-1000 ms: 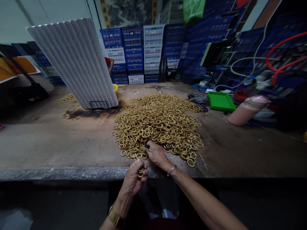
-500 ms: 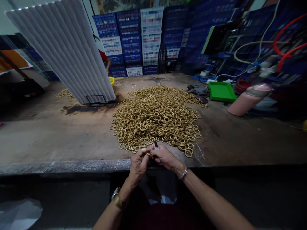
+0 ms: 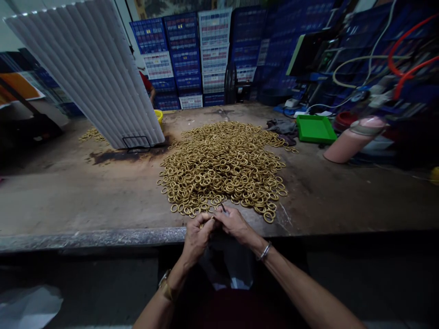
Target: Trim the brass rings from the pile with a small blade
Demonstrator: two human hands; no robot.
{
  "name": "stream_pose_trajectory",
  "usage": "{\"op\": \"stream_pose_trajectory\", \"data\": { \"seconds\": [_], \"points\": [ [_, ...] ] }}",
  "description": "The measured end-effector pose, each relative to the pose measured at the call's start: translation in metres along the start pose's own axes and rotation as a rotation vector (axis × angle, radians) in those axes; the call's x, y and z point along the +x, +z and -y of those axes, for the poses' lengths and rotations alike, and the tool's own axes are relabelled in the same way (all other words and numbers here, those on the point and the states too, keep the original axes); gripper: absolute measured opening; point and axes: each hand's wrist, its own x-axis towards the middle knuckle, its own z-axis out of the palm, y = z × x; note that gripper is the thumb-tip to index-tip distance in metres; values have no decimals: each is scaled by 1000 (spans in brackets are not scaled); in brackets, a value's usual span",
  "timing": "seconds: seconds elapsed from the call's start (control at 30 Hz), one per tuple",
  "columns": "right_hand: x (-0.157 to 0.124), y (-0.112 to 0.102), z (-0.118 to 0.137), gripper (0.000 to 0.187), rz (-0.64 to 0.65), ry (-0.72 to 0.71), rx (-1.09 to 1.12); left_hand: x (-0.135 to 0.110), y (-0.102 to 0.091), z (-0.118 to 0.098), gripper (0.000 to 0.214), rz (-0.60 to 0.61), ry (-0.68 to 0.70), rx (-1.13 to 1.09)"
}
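Note:
A big heap of brass rings (image 3: 222, 169) lies on the worn wooden bench (image 3: 85, 201). Both my hands meet at the bench's front edge, just below the heap. My left hand (image 3: 196, 237) is closed around a few brass rings. My right hand (image 3: 235, 224) is pinched on a thin dark tool (image 3: 222, 208) whose tip points up toward the heap, and its fingers touch the rings in my left hand. A watch is on my left wrist and a bangle on my right.
A white corrugated panel (image 3: 89, 73) leans on the bench at the left, with a small ring pile (image 3: 89, 135) behind it. A green tray (image 3: 314, 129), a pink cylinder (image 3: 353, 139) and hoses stand at the right. Stacked blue and white crates (image 3: 202, 55) fill the back. A person in red stands there.
My right hand left the heap's edge and came to my left hand. Both hands now work together at the bench edge; the view tilted slightly down.

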Motion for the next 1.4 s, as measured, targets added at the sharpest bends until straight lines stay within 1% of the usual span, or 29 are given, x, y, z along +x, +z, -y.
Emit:
{"op": "stream_pose_trajectory", "data": {
  "seconds": [0.1, 0.2, 0.27, 0.3, 0.37, 0.4, 0.43, 0.5, 0.6, 0.73, 0.83, 0.9, 0.97, 1.03, 1.1, 1.17, 1.27, 1.33, 1.4],
  "points": [
    [2, 0, -2, 23, 0, -7, -23, -2, -1, 4, 25, 60, -177, -165],
    [3, -2, -4, 19, 5, -11, -20, -4, -2, 7, 28, 68, -242, -253],
    [4, -4, -5, 16, -14, -26, -53, -4, -3, 7, 29, 57, -238, -275],
    [4, -5, -5, 15, -47, -54, -102, -5, -2, 6, 29, 51, -236, -280],
    [4, -8, -6, 13, -122, -162, -270, -5, -2, 4, 30, 35, -233, -280],
    [3, -10, -7, 13, -140, -231, -369, -5, -1, 4, 30, 27, -231, -273],
    [1, -10, -7, 14, -132, -298, -464, -5, -1, 3, 31, 19, -227, -263],
    [-3, -10, -8, 15, -63, -393, -620, -6, 0, 3, 31, 14, -207, -236],
    [-9, -7, -9, 13, -2, -441, -759, -6, 2, 3, 30, 14, -163, -191],
    [-12, -5, -9, 15, 24, -434, -840, -6, 3, 4, 30, 5, -121, -147],
    [-12, -6, -9, 17, 43, -402, -893, -6, 2, 6, 29, 10, -97, -145],
    [-11, -8, -8, 19, 63, -377, -927, -8, 2, 4, 29, 18, -105, -156],
    [-6, -11, -7, 20, 45, -334, -986, -12, 2, -1, 29, 47, -123, -177],
    [0, -14, -5, 20, -7, -275, -1071, -17, 2, -8, 29, 105, -152, -214],
    [7, -17, -4, 19, -64, -251, -1129, -20, 3, -14, 29, 131, -189, -299],
    [14, -19, -2, 19, -136, -259, -1136, -21, 3, -14, 31, 103, -240, -421],
    [23, -19, -1, 20, -283, -240, -1116, -18, 0, -8, 32, 56, -295, -572],
    [28, -17, 0, 22, -347, -221, -1120, -17, -3, -3, 31, 51, -300, -616],
    [33, -14, 1, 25, -384, -202, -1148, -16, -4, -1, 29, 42, -293, -627]
  ]
}}
